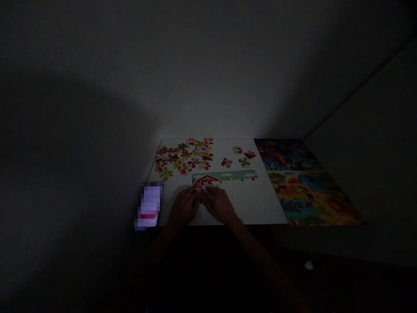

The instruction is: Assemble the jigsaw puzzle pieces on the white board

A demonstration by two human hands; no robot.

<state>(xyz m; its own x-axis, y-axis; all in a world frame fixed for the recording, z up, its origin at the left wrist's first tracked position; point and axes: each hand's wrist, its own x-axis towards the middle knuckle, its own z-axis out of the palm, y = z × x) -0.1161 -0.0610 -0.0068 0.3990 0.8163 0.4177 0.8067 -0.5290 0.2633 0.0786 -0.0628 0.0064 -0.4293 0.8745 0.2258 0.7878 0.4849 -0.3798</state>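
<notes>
Both hands lay flat on the white board (254, 204), meeting at the near end of the joined puzzle strip (224, 176). The left hand (183, 208) and right hand (219, 203) rested palms down, fingers loosely together, pressing pieces there. Loose pieces (182, 158) lay beyond the strip; a lit phone (149, 206) sat left of it.

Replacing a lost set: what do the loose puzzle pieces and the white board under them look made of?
Loose puzzle pieces: probably printed cardboard, flat, thin, colourful, matte. White board: looks like matte, faintly speckled card or foam; the dim light leaves it open.
</notes>
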